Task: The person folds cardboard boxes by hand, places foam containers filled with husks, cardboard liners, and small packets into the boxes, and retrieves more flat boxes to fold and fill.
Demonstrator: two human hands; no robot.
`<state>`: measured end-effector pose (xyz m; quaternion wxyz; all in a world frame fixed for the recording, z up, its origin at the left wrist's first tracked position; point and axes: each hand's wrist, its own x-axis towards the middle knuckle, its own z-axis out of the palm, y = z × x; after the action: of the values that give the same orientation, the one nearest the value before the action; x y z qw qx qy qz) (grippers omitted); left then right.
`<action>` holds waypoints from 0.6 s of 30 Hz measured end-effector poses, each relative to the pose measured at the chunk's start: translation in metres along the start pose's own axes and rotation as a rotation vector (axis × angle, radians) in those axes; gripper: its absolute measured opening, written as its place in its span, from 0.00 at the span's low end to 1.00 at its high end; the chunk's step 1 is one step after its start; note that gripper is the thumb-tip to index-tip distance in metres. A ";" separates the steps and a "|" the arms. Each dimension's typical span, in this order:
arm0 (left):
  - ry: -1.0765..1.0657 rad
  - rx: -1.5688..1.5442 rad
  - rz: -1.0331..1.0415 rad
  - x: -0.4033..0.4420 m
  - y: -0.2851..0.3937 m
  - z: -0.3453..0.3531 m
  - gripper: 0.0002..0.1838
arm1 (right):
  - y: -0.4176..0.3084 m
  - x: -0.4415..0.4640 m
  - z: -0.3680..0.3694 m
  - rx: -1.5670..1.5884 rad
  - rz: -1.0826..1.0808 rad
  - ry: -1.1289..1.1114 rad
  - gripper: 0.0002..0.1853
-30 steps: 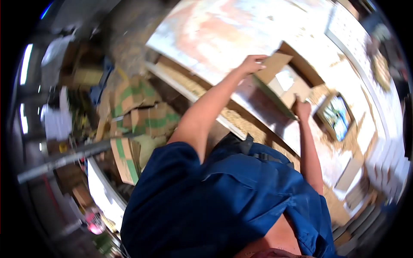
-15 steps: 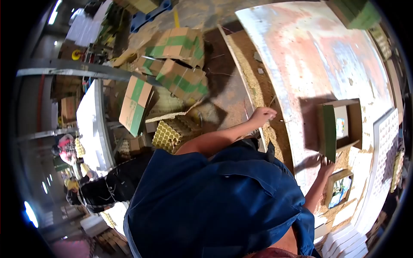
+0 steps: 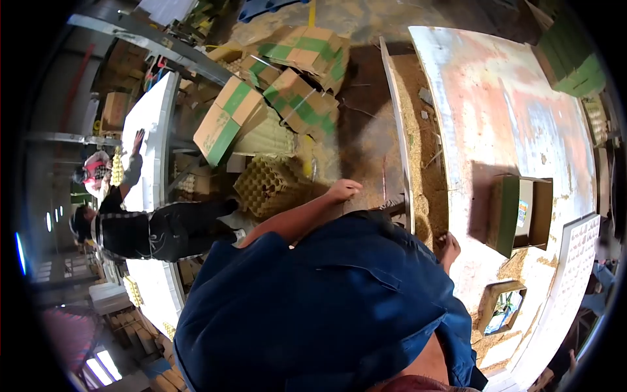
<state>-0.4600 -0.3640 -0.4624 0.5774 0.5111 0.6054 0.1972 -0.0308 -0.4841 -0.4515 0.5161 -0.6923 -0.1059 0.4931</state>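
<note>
At a long, stained worktable [image 3: 486, 124] stands a person in blue [image 3: 313, 300], both arms [image 3: 294, 219] bent low before the body. A cardboard carton [image 3: 505, 219] sits on it, right of both hands, touching neither. The left hand [image 3: 344, 190] curls loosely, visibly empty; the right hand [image 3: 448, 249] bends its fingers near the table's edge, grip unclear.

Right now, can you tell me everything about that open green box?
The box looks like cardboard, green on one outer side and brown on an inner wall. It sits on the patchy tabletop, its opening facing the camera. Inside shows a white surface with a small colourful patch. Its shadow falls beside it; nobody is touching it.
</note>
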 end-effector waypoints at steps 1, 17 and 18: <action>-0.015 -0.048 -0.106 -0.018 0.003 -0.012 0.15 | -0.010 -0.003 0.016 0.022 -0.001 -0.045 0.12; 0.259 -0.123 -0.347 -0.041 -0.081 -0.066 0.16 | -0.024 0.041 0.120 -0.289 -0.001 -0.339 0.11; 0.244 -0.138 -0.359 -0.031 -0.077 -0.075 0.16 | -0.023 0.048 0.127 -0.342 -0.010 -0.309 0.11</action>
<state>-0.5639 -0.3951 -0.4918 0.5593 0.3267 0.7370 0.1928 -0.0995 -0.3656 -0.4579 0.3713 -0.6854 -0.2694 0.5656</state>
